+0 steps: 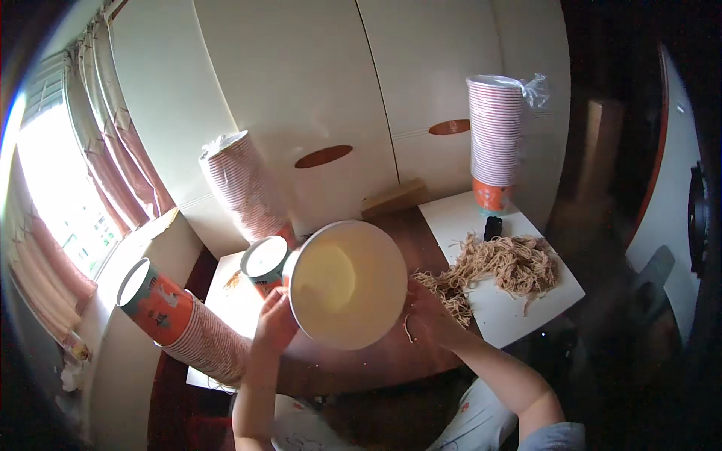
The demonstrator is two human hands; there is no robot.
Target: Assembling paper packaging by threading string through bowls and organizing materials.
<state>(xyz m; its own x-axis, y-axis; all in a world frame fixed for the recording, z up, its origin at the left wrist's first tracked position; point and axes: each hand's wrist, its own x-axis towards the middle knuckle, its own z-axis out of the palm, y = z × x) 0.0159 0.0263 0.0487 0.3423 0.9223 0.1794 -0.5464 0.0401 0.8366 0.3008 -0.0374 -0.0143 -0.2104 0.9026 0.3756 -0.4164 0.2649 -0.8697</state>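
Note:
Between my hands I hold a big round paper cup (376,263), its open mouth tilted up at me and its pale inside showing. My left hand (277,319) closes on its left side. My right hand (432,319) grips its right side, the fingers partly hidden behind the wall. A thin brown strand dangles beside the right hand; I cannot tell whether the fingers hold it. Just behind the left hand stands an upside-down orange and dark green paper cup (265,258). Past the right hand lies a tangled heap of brown cords (519,267).
A tilted stack of paper cups (207,338) leans at the left, with another wrapped stack (244,184) behind it. A tall bagged stack (495,135) stands far right on a white board (504,319), near a small black object (492,228). Cabinet doors (286,75) close off the back.

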